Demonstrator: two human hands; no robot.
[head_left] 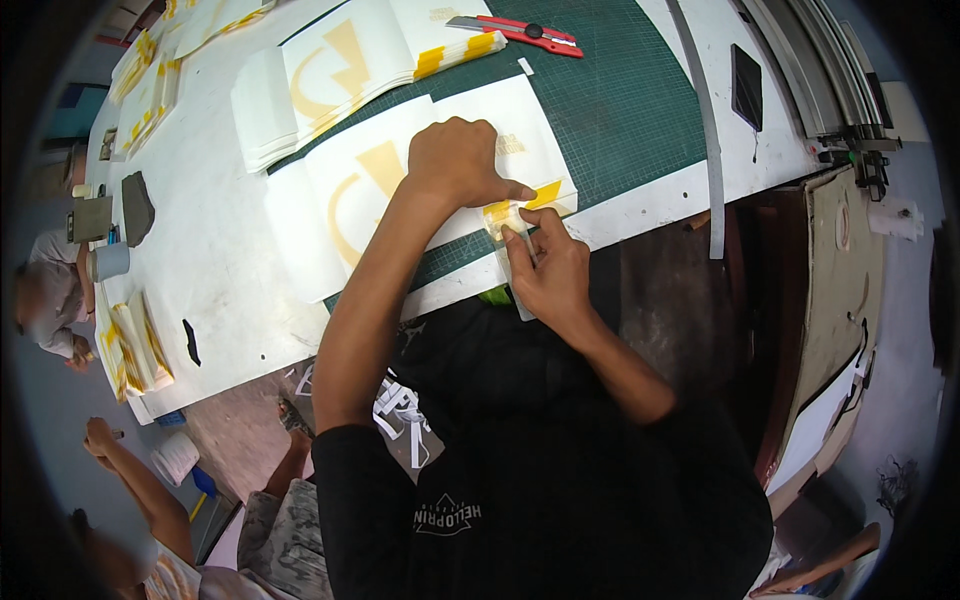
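A folded white paper sheet (325, 190) with a pale yellow print and yellow end strips lies on the green cutting mat (630, 120). My left hand (455, 165) rests on it with curled fingers, its thumb pressing the sheet near the yellow edge. My right hand (553, 265) pinches a yellow-and-white flap (505, 217) at the sheet's near end, thumb and forefinger close together. A thin translucent strip (523, 300) shows below that flap, beside the right hand; its kind is unclear. The left hand's fingertips are hidden beneath it.
Behind lies a stack of similar sheets (270, 110), with a red utility knife (530, 35) by it. A dark phone (747, 88) and grey strap (708, 130) are at right. More stacks (135, 345) sit at left, near two other people. Paper scraps (402, 410) lie below.
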